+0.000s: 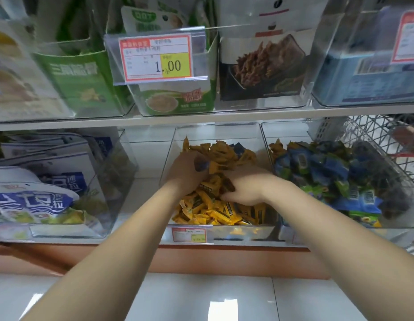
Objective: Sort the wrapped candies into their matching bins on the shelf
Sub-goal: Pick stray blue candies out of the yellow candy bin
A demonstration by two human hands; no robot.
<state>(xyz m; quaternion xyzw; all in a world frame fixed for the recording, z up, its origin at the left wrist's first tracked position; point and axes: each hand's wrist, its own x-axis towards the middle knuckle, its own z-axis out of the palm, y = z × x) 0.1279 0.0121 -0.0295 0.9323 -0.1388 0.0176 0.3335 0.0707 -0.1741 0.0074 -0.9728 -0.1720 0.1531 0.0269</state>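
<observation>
Two hands in clear plastic middle bin (171,154) of yellow wrapped candies (210,212). Left hand (187,172) clutches a blue-wrapped candy (201,165); right hand (245,187) buried, grip unclear. Step: picking strays. Next: carry right to blue-candy bin (405,218).

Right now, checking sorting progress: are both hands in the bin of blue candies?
No: the left hand and right hand are both in the middle bin, among the yellow candies.
</observation>
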